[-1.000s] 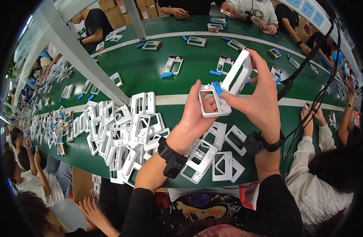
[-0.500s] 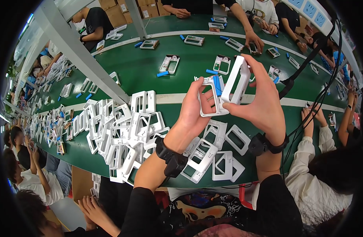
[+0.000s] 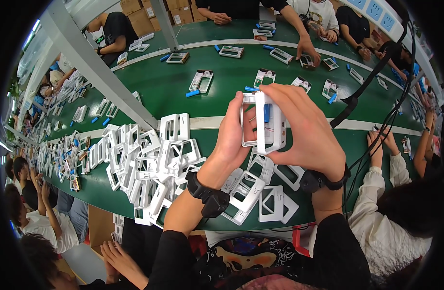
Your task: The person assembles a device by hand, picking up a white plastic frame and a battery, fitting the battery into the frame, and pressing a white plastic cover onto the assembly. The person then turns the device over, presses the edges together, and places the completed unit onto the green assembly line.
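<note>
In the middle of the head view, my left hand (image 3: 229, 140) grips a white plastic housing half (image 3: 249, 143) with a large rectangular opening. A blue cylinder (image 3: 267, 114) and thin wires show inside it. My right hand (image 3: 309, 130) has its fingers curved round a matching white frame-shaped cover (image 3: 261, 130), held upright and partly in front of the housing half. The two parts overlap in view; whether they touch I cannot tell. Below my hands lie several loose white covers (image 3: 247, 192) on the green table. Each wrist wears a black strapped device.
A big heap of white frames (image 3: 159, 164) lies left of my arms. Housings with blue cylinders (image 3: 201, 81) stand spaced along the green belt (image 3: 159, 87) beyond. A grey metal post (image 3: 94, 65) rises at left; black cables (image 3: 376, 116) hang at right. Co-workers sit around.
My right hand has brought the cover leftward and lower, turning it edge-on in front of the housing half. The housings on the far belt have shifted slightly left.
</note>
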Demonstrator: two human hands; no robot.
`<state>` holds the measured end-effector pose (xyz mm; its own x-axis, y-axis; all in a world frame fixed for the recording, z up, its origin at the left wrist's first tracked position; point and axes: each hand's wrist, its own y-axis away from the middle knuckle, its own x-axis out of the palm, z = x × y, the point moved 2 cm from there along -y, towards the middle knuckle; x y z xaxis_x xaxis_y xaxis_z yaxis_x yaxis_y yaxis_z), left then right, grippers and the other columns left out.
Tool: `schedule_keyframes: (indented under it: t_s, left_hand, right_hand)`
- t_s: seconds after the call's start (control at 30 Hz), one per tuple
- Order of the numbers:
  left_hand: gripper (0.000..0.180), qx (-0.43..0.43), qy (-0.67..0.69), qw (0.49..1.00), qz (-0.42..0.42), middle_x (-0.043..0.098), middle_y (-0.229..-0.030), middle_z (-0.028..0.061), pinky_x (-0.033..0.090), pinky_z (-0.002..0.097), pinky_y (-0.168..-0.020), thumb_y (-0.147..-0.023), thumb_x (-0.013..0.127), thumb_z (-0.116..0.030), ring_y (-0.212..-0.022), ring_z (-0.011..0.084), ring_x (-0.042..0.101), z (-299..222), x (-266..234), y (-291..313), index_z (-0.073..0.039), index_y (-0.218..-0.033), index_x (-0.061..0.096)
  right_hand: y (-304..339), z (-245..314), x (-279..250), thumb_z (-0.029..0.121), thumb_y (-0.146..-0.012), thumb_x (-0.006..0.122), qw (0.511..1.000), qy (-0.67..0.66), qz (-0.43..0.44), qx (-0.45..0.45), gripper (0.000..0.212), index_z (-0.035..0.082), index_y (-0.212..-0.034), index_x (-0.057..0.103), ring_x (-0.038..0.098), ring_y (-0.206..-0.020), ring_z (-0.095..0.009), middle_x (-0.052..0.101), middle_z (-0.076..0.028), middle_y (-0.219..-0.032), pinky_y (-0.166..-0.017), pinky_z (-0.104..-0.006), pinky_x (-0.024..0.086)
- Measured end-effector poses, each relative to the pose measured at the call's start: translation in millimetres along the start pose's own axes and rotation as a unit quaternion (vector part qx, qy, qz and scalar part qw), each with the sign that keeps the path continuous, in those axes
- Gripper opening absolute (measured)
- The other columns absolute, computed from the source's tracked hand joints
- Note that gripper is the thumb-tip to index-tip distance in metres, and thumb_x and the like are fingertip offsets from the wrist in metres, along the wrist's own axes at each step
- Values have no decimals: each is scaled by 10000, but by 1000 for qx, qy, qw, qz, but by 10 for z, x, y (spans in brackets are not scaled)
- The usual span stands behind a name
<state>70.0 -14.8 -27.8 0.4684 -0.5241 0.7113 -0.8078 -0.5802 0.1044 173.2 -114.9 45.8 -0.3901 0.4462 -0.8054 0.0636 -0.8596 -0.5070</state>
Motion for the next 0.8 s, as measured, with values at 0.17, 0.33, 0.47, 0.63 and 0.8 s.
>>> schedule_keyframes:
  t_s: [0.17,0.33,0.47,0.63,0.8]
  left_hand:
    - [491,-1,-27,1000,-13,651,-1063,101,560,380,-866,-1008,320,-436,-966,198,665,-31,-4,27,-37,-1220,511]
    - [363,8,-42,999,33,630,-1104,115,572,357,-846,-982,416,-268,-972,199,660,-78,-17,47,-12,-1224,504]
    - [333,13,-36,998,50,598,-1160,129,586,362,-831,-951,485,-146,-1021,198,642,-113,8,54,15,-1242,484]
    - [358,4,-18,999,52,599,-1162,128,584,351,-856,-936,512,-86,-1039,205,643,-118,-21,42,27,-1273,466]
    - [389,-2,-37,998,51,600,-1188,144,581,342,-872,-931,513,-43,-1049,215,644,-109,-41,36,38,-1305,447]
  right_hand:
    - [-18,14,39,120,-496,775,1000,-8,0,5,884,63,-1328,480,517,-1128,-351,538,-145,-1248,-954,-402,440]
    - [-5,3,-44,100,-494,773,1000,-11,-1,4,878,60,-1321,483,514,-1134,-352,534,-144,-1251,-956,-405,442]
    - [17,-12,-101,89,-494,771,1000,1,-3,7,876,61,-1321,483,511,-1139,-357,532,-143,-1253,-962,-408,441]
    - [18,-5,-98,86,-496,771,1000,1,6,6,881,64,-1327,482,507,-1149,-363,530,-144,-1256,-972,-411,437]
    - [25,-12,-90,89,-496,776,1000,-1,6,2,884,62,-1330,484,506,-1155,-365,529,-146,-1256,-981,-415,434]
